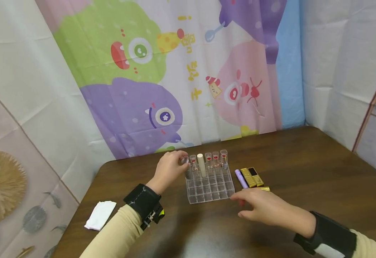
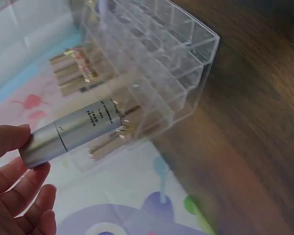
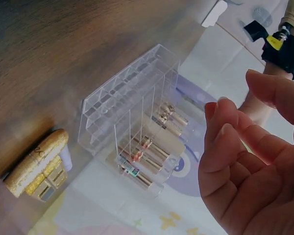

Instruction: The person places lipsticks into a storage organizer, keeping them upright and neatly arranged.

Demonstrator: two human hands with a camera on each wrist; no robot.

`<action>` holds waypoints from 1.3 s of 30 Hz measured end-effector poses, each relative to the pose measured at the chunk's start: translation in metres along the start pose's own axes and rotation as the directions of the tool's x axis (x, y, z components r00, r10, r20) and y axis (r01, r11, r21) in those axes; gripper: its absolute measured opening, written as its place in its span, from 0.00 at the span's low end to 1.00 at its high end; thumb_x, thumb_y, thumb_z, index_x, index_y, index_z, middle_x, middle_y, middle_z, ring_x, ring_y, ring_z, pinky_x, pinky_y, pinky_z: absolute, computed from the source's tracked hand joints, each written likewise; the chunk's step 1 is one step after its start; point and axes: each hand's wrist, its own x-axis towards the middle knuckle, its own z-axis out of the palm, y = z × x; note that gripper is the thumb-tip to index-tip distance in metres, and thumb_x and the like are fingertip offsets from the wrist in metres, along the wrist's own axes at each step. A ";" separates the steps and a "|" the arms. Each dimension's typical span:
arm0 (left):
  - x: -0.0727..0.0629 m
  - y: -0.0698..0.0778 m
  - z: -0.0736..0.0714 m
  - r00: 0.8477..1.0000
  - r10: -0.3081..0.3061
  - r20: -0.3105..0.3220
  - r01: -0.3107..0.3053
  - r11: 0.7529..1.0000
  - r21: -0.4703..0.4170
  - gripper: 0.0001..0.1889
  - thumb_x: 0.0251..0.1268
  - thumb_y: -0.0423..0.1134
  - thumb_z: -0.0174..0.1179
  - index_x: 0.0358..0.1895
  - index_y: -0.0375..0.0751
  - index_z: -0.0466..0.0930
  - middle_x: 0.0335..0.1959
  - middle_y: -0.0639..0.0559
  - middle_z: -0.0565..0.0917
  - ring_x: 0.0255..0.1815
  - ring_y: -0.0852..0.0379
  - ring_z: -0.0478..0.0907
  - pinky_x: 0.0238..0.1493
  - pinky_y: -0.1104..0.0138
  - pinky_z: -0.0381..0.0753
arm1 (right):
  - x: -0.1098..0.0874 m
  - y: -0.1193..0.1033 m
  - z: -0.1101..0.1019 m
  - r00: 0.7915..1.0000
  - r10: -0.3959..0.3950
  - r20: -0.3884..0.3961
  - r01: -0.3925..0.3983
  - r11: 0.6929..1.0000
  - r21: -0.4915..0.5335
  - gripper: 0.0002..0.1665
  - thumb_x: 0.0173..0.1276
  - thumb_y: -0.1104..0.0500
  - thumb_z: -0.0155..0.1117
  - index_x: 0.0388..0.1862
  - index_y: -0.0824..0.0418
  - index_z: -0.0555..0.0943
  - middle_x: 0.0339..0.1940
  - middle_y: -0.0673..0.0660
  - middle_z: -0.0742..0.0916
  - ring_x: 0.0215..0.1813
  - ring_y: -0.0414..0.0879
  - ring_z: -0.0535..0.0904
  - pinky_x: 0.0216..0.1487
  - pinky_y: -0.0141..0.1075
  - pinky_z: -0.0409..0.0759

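Observation:
A clear tiered lipstick organizer (image 1: 210, 188) stands on the table between both hands. My left hand (image 1: 170, 168) pinches the end of a silver lipstick tube (image 2: 73, 132) at the organizer's back left corner. In the left wrist view the tube's far end overlaps the back row. Beside it along that row stand a cream tube (image 1: 201, 165) and several clear-capped lipsticks (image 1: 216, 161) with red showing inside. Near the organizer's front right corner is my right hand (image 1: 263, 206), its fingers loosely bent and holding nothing (image 3: 250, 161).
Right of the organizer lie a purple tube (image 1: 241, 178), two gold boxes (image 1: 247, 177) and a gold tube (image 1: 265, 189), partly behind my right hand. A folded white tissue (image 1: 100, 215) lies at the table's left. A cartoon curtain (image 1: 201, 122) hangs behind the table (image 1: 291, 161).

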 end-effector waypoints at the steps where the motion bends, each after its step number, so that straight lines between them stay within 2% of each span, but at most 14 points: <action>1: 0.002 -0.002 0.003 1.000 -0.006 0.000 0.006 1.000 0.011 0.13 0.53 0.40 0.65 0.42 0.41 0.82 0.33 0.49 0.83 0.37 0.50 0.77 0.40 0.58 0.74 | -0.001 0.000 0.000 1.000 0.006 -0.004 -0.006 1.000 0.001 0.22 0.55 0.56 0.68 0.49 0.60 0.78 0.31 0.45 0.79 0.27 0.33 0.65 0.27 0.29 0.66; 4: 0.004 -0.006 0.009 1.000 -0.023 0.003 0.023 0.999 0.027 0.14 0.52 0.40 0.65 0.43 0.40 0.81 0.33 0.48 0.83 0.37 0.50 0.77 0.39 0.58 0.74 | -0.004 0.002 -0.002 1.000 0.023 -0.015 -0.023 1.000 0.005 0.22 0.55 0.56 0.68 0.49 0.60 0.78 0.32 0.44 0.79 0.27 0.33 0.66 0.26 0.29 0.66; 9: 0.008 -0.006 0.015 1.000 -0.010 0.005 0.010 1.000 0.023 0.16 0.53 0.41 0.65 0.45 0.40 0.81 0.31 0.49 0.82 0.34 0.51 0.76 0.36 0.60 0.74 | -0.008 0.008 -0.004 0.999 0.034 -0.016 -0.034 0.999 0.013 0.22 0.54 0.56 0.68 0.48 0.60 0.78 0.31 0.44 0.79 0.27 0.34 0.67 0.26 0.29 0.66; 18: 0.005 -0.007 0.022 0.997 0.060 -0.052 -0.055 0.994 0.098 0.15 0.52 0.40 0.66 0.43 0.39 0.81 0.33 0.48 0.83 0.33 0.48 0.77 0.34 0.58 0.75 | -0.009 0.011 -0.002 1.000 0.011 -0.014 -0.010 0.999 0.050 0.22 0.54 0.57 0.68 0.48 0.62 0.78 0.30 0.44 0.78 0.25 0.31 0.63 0.25 0.27 0.65; 30: 0.001 -0.013 0.025 0.993 0.073 -0.095 -0.059 0.989 0.133 0.17 0.49 0.41 0.68 0.43 0.40 0.81 0.31 0.49 0.82 0.32 0.48 0.76 0.32 0.59 0.73 | -0.009 0.013 0.002 1.000 -0.007 -0.016 0.007 0.999 0.034 0.22 0.53 0.57 0.69 0.47 0.62 0.78 0.30 0.45 0.78 0.28 0.33 0.67 0.27 0.28 0.67; 35: 0.000 -0.013 0.024 0.990 0.122 -0.067 -0.110 0.981 0.159 0.14 0.48 0.37 0.68 0.41 0.41 0.83 0.33 0.48 0.83 0.31 0.50 0.75 0.32 0.60 0.73 | -0.009 0.014 0.002 1.000 -0.006 -0.022 0.007 0.999 0.033 0.22 0.53 0.57 0.69 0.47 0.62 0.78 0.30 0.44 0.78 0.28 0.34 0.66 0.27 0.28 0.67; 39: 0.001 -0.012 0.025 0.982 0.172 -0.084 -0.150 0.963 0.224 0.14 0.47 0.37 0.69 0.40 0.41 0.83 0.32 0.48 0.82 0.29 0.50 0.74 0.31 0.60 0.73 | -0.010 0.014 0.002 0.999 -0.011 -0.032 0.012 1.000 0.027 0.22 0.54 0.57 0.69 0.47 0.62 0.78 0.30 0.43 0.77 0.28 0.34 0.66 0.27 0.28 0.66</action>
